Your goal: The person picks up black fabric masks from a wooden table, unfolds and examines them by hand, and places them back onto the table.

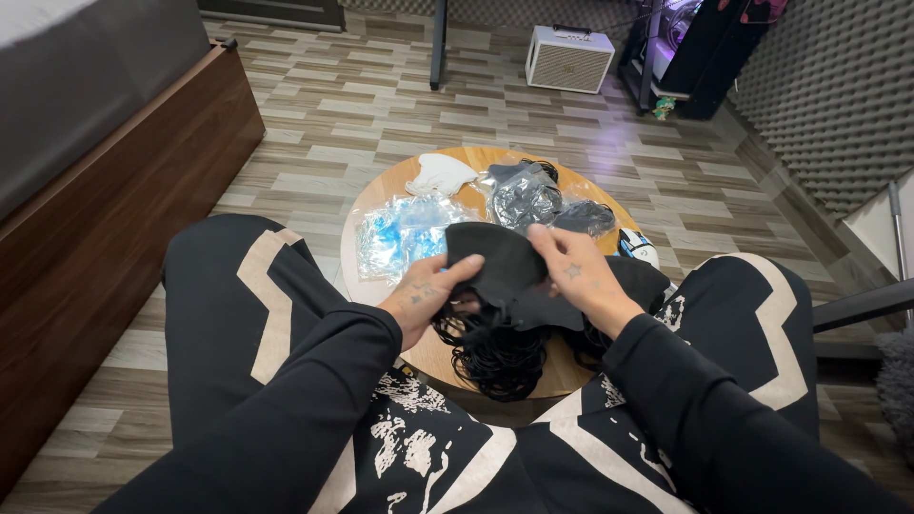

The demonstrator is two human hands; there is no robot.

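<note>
With the black face mask (495, 266) held above the round tabletop (381, 200), its ear loops probably risk snagging in the tangled black loops (490, 357) beneath, since the left hand (424, 300) and right hand (571, 276) each keep only a fingertip grip, closed on opposite mask edges, forearms converging from the lap

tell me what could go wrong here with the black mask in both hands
The black mask is held by the left hand and right hand over a tangle of black ear loops; loops could snag and drag others along. That tangle hangs at the round table edge and might slip to the floor.
</note>
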